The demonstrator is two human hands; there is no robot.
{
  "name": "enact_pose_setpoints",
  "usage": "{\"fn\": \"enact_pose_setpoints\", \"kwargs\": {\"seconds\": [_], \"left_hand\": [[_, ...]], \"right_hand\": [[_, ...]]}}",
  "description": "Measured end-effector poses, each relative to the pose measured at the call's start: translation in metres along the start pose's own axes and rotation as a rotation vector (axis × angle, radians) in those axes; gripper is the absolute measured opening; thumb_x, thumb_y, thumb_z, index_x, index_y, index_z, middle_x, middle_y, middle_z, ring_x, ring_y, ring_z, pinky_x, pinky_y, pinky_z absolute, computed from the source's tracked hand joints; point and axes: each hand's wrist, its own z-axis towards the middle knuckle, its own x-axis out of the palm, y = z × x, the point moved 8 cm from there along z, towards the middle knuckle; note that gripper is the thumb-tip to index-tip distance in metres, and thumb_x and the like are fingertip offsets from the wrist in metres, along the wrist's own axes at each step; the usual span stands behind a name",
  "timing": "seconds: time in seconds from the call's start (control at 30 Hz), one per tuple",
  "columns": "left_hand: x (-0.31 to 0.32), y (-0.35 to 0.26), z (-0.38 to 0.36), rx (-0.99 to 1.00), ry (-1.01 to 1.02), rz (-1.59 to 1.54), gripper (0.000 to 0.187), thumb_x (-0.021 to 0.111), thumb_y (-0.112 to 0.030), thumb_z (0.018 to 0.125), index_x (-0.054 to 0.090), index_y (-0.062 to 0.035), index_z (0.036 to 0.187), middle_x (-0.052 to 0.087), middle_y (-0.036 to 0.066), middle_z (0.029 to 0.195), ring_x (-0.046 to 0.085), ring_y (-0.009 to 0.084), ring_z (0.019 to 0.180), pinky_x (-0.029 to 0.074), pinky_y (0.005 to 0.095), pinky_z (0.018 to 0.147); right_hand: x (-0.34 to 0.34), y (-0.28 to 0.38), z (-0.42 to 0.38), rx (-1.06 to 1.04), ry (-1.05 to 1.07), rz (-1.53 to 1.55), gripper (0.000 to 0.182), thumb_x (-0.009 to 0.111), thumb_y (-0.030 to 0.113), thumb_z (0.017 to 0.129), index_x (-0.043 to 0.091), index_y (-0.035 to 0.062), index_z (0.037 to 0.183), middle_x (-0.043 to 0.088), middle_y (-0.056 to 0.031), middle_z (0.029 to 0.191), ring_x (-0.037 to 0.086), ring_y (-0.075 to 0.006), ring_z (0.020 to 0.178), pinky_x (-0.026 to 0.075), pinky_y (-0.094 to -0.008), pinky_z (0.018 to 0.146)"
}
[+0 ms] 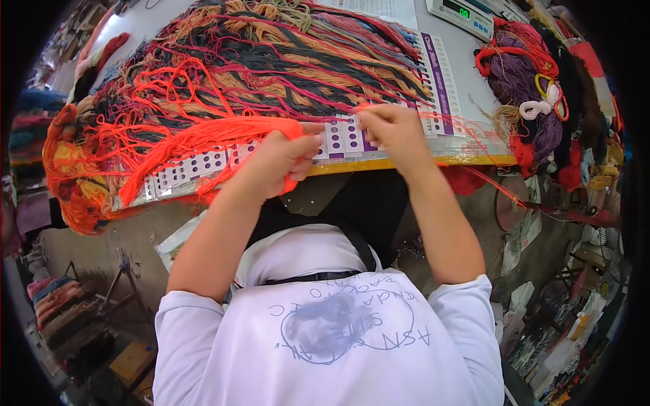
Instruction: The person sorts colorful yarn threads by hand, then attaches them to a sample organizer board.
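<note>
My left hand (281, 159) is closed around a bundle of bright orange yarn (203, 139), whose strands trail leftward over the table edge. To its right, my right hand (396, 132) pinches an orange strand between thumb and fingers. Thin orange strands run from there toward the right side of the table. Beneath and behind both hands lie white cards (342, 137) with rows of punched holes. Many threads in black, tan and magenta (291, 68) spread across the table from these cards. My fingertips partly hide the pinched strand.
A digital scale (462, 15) stands at the back right. Beside it hangs a tangle of purple, red and black yarn (525, 81). Yellow and orange yarn (71, 176) droops over the left table corner. A yellow strip (379, 164) runs along the front edge.
</note>
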Motion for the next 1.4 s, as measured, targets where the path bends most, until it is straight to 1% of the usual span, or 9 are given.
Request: {"fn": "enact_pose_setpoints", "kwargs": {"seconds": [0.37,0.53,0.63,0.8,1.03,1.13,1.2,1.23,1.4], "left_hand": [[-0.011,0.001,0.044,-0.029,-0.326,0.385,0.008,0.058,-0.011,0.085,0.058,-0.0037,0.088,0.041,-0.005,0.056,0.033,0.0042,0.042,0.021,0.0226,0.039],[-0.011,0.003,0.042,-0.066,-0.283,0.269,0.011,0.061,-0.011,0.083,0.061,-0.0014,0.079,0.047,-0.001,0.056,0.039,0.0079,0.043,0.026,0.0249,0.039],[-0.007,0.001,0.044,0.016,-0.305,0.25,0.012,0.059,-0.009,0.085,0.06,-0.0045,0.074,0.044,-0.005,0.055,0.034,0.0035,0.043,0.022,0.0223,0.04],[-0.017,-0.03,0.033,0.355,-0.38,0.492,0.008,0.056,-0.007,0.083,0.057,-0.0038,0.076,0.044,-0.006,0.057,0.037,0.0029,0.046,0.028,0.021,0.041],[-0.065,-0.071,-0.011,0.517,-0.41,-0.217,0.011,0.042,-0.012,0.087,0.05,-0.0049,0.088,0.054,0.009,0.076,0.055,0.0211,0.08,0.053,0.0352,0.071],[-0.045,-0.06,0.004,0.42,0.11,-0.395,0.014,0.043,-0.014,0.091,0.05,-0.0032,0.094,0.055,0.008,0.077,0.056,0.025,0.08,0.05,0.0383,0.082],[-0.034,-0.052,0.008,0.384,0.104,-0.508,0.016,0.045,-0.012,0.091,0.051,-0.0027,0.102,0.06,0.012,0.086,0.06,0.0245,0.082,0.052,0.035,0.076],[-0.033,-0.049,0.009,0.364,-0.056,-0.398,0.021,0.049,-0.007,0.088,0.049,-0.0025,0.109,0.062,0.018,0.103,0.064,0.0237,0.079,0.053,0.0297,0.066],[0.017,-0.034,0.035,0.36,0.074,0.283,0.026,0.053,0.003,0.084,0.046,-0.0024,0.108,0.06,0.013,0.101,0.063,0.0152,0.064,0.049,0.0224,0.055]], "right_hand": [[0.022,-0.023,0.007,0.038,-0.035,-0.074,0.009,0.069,0.007,0.077,0.068,-0.0017,0.079,0.062,-0.0027,0.068,0.052,-0.006,0.051,0.041,-0.0202,0.048],[0.023,0.008,-0.02,-0.447,-0.17,-0.35,0.01,0.066,0.009,0.075,0.069,0.0037,0.082,0.062,-0.0076,0.078,0.061,-0.0217,0.065,0.048,-0.0304,0.061],[0.022,0.005,-0.026,-0.376,-0.132,-0.238,0.011,0.066,0.005,0.074,0.069,0.0028,0.084,0.062,-0.0079,0.077,0.061,-0.0197,0.065,0.048,-0.0284,0.058],[0.019,0.004,-0.021,-0.29,-0.131,-0.31,0.024,0.063,0.003,0.074,0.064,0.0038,0.098,0.061,-0.0106,0.083,0.061,-0.0242,0.071,0.05,-0.0344,0.066],[0.036,0.016,-0.026,-0.416,-0.091,-0.851,0.003,0.058,0.005,0.076,0.059,0.0016,0.077,0.056,-0.0115,0.084,0.06,-0.0288,0.082,0.05,-0.0394,0.068],[0.038,0.023,-0.029,-0.556,-0.152,-0.946,0.004,0.06,0.007,0.075,0.058,0.0036,0.076,0.056,-0.0107,0.084,0.058,-0.0274,0.082,0.05,-0.0381,0.066],[0.039,0.031,-0.027,-0.654,-0.178,-0.935,0.005,0.06,0.008,0.076,0.056,0.0042,0.076,0.056,-0.0099,0.082,0.058,-0.0273,0.081,0.049,-0.0379,0.064],[0.039,0.038,-0.029,-0.747,-0.205,-0.926,0.006,0.059,0.008,0.076,0.054,0.0048,0.076,0.055,-0.0092,0.08,0.057,-0.0271,0.08,0.048,-0.0377,0.062],[0.025,0.037,-0.013,-0.428,-0.039,-0.604,0.01,0.057,0.01,0.081,0.049,0.0059,0.084,0.058,-0.0114,0.083,0.058,-0.0281,0.086,0.046,-0.0366,0.068]]}}
